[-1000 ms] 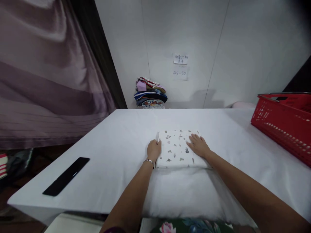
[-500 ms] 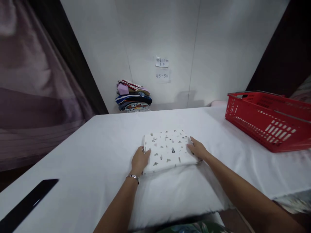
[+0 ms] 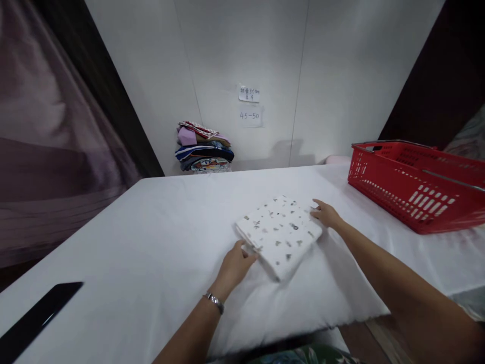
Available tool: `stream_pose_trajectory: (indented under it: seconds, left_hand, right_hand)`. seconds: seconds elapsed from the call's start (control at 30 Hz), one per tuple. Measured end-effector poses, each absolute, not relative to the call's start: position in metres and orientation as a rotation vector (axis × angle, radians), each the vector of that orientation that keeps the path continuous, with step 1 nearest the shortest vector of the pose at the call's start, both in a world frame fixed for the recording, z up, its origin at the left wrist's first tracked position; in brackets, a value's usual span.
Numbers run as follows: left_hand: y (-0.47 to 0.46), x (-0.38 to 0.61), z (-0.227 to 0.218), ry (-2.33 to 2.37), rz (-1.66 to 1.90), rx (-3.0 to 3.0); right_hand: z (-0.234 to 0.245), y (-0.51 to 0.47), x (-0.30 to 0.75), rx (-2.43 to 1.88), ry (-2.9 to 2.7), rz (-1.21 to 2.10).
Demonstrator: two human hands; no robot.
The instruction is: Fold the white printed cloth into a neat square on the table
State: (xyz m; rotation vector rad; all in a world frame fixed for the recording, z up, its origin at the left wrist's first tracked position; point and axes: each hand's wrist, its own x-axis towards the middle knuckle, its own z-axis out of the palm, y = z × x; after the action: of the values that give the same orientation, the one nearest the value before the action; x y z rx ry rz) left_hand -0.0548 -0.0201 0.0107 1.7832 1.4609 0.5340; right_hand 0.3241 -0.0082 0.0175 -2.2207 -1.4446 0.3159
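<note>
A folded white cloth with small printed figures [image 3: 279,234] lies on the white table [image 3: 151,242], turned at an angle. My left hand [image 3: 234,265] pinches its near left edge; a metal bracelet sits on that wrist. My right hand [image 3: 326,214] grips the far right corner, fingers curled on the fabric. The cloth's left side seems slightly raised off the table.
A red plastic basket [image 3: 413,184] stands at the right of the table. A stack of folded coloured clothes [image 3: 203,147] rests against the back wall under two paper notes [image 3: 249,103]. A flat black object [image 3: 34,319] lies near the front left edge. A purple curtain [image 3: 49,151] hangs left.
The folded cloth has been turned and shifted to the right, toward the basket. Both hands moved with it, holding opposite edges. The view has swung slightly right.
</note>
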Motion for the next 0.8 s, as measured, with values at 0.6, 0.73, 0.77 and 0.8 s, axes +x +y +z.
stream_pose_trajectory:
  seconds: [0.6,0.73,0.77,0.8]
  left_hand:
    - [0.034,-0.039,0.002,1.343,0.899,2.032]
    - [0.039,-0.036,-0.004,1.347,0.941,1.963]
    - [0.038,-0.036,-0.005,1.35,0.968,1.947]
    - [0.038,-0.037,-0.005,1.354,1.001,1.936]
  right_hand:
    - [0.04,-0.081,0.176,-1.65,-1.98,0.36]
    - [0.046,-0.075,0.152,-1.739,-2.031,0.351]
    - [0.046,-0.071,0.147,-1.769,-2.047,0.353]
    - [0.046,-0.067,0.143,-1.8,-2.064,0.346]
